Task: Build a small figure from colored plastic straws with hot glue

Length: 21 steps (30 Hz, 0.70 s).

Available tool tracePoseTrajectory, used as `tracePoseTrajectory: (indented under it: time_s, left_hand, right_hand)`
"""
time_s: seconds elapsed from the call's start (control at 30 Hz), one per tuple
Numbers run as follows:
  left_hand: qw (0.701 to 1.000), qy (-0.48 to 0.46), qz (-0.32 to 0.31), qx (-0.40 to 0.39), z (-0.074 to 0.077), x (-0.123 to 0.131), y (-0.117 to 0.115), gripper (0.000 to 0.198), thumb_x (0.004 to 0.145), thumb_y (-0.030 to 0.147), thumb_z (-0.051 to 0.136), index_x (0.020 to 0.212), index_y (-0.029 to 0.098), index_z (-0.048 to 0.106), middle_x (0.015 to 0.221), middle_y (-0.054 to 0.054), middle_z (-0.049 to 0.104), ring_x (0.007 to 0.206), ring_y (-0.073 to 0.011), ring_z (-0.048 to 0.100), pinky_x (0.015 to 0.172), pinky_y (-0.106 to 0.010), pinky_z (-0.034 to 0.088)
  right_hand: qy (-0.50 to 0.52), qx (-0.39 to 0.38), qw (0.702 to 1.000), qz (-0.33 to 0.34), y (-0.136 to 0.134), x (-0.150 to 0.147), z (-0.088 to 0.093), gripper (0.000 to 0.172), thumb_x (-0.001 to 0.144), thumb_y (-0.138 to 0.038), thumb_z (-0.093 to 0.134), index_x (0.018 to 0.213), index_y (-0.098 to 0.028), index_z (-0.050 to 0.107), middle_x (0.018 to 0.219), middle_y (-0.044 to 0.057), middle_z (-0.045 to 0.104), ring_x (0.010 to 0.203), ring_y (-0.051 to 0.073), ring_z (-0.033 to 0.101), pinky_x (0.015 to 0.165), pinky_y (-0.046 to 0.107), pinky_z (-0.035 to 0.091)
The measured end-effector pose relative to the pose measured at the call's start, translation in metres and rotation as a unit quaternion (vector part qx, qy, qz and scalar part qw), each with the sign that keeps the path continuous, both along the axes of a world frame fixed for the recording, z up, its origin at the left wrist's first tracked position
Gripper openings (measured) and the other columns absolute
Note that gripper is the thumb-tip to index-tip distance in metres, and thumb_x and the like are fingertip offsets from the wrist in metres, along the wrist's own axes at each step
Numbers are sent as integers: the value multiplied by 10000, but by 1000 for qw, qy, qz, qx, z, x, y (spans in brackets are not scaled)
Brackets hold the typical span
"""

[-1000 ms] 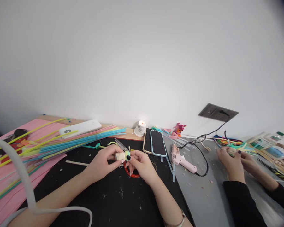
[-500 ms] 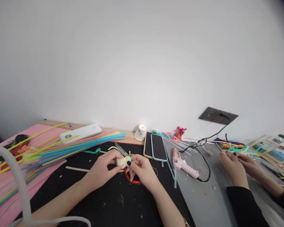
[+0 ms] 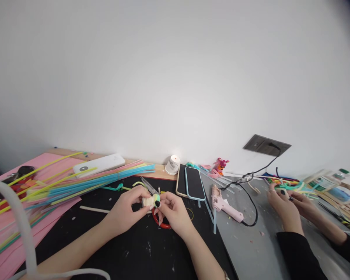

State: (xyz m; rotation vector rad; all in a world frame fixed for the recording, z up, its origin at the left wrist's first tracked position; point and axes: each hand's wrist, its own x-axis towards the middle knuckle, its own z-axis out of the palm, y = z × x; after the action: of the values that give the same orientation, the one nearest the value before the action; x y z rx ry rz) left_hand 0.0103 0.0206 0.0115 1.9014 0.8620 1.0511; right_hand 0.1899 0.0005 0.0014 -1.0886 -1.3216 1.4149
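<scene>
My left hand (image 3: 125, 210) and my right hand (image 3: 173, 212) meet over the black mat (image 3: 128, 245). Together they pinch a small cream-coloured wound roll with a pale green end (image 3: 149, 201). The left fingers wrap the cream part, and the right thumb and fingertips press on the green end. Just under the hands lie red-handled scissors (image 3: 160, 221), blades pointing up-left. A thin cream stick (image 3: 93, 210) rests on the mat to the left of my left hand.
A fan of long coloured straws (image 3: 76, 182) lies on pink paper (image 3: 6, 229) at left, with a white power bank (image 3: 99, 164) behind. Two phones (image 3: 191, 179), a small paper cup (image 3: 172, 164) and a pink glue gun (image 3: 225, 204) sit right of centre. Another person's hands (image 3: 288, 204) work at far right.
Both hands have stayed together on the roll, with the fingers shifting slightly around it. The other person's hands have moved a little.
</scene>
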Motion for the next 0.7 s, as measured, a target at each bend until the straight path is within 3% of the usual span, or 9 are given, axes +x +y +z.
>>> tracePoseTrajectory:
  time_s: [0.3, 0.57, 0.7]
  left_hand:
    - [999, -20, 2, -42, -1, 1, -1, 16, 767, 162, 569, 770, 176, 561, 760, -1, 579, 715, -151, 602, 691, -281, 526]
    - [998, -56, -20, -36, -8, -3, 5, 72, 801, 187, 591, 869, 184, 611, 965, -60, 583, 931, -199, 612, 784, -321, 569]
    - [998, -57, -16, -31, -9, -3, 5, 63, 800, 182, 598, 858, 188, 622, 960, -58, 582, 914, -197, 625, 786, -326, 576]
  right_hand:
    - [-10, 8, 1000, -3, -2, -3, -1, 250, 783, -390, 625, 822, -152, 559, 578, -42, 594, 366, 60, 485, 376, 176, 388]
    - [2, -7, 1000, -28, -2, -4, 1, 252, 761, -379, 633, 836, -147, 568, 585, -37, 608, 362, 62, 488, 375, 184, 403]
    - [0, -3, 1000, -31, -3, -4, 3, 225, 754, -359, 628, 811, -151, 564, 575, -40, 604, 354, 58, 479, 371, 179, 395]
